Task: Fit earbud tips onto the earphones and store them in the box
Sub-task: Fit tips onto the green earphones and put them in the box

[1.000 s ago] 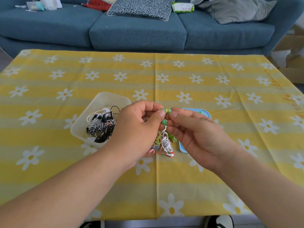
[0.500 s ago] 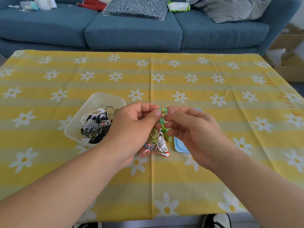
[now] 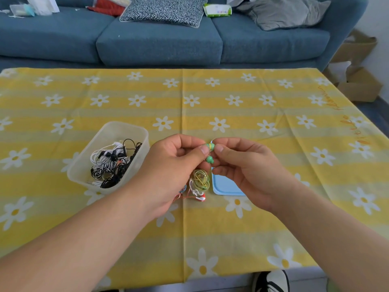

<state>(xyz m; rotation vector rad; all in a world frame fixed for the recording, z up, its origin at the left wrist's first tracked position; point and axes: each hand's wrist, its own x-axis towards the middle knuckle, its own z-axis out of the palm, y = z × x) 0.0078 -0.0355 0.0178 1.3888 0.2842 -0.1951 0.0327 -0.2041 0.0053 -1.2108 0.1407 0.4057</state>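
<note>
Over the tablecloth (image 3: pixel 252 114) (script unreadable), left hand (image 3: pixel 168 169) and right hand (image 3: pixel 246 165) pinch one earbud (image 3: pixel 210 146).

Bright, soft daylight; sharp focus, wide-angle bending at edges.

The green earbud (image 3: pixel 210 146) shows only as a sliver between the thumbs of the left hand (image 3: pixel 168 171) and right hand (image 3: pixel 248 169), both pinching it; whether a tip sits on it cannot be told. The right hand covers much of the blue lid (image 3: pixel 226 187). The left wrist hides the near corner of the box (image 3: pixel 109 131) and most of a small round thing (image 3: pixel 183 189). A shoe (image 3: pixel 271 280) is cut by the bottom edge
</note>
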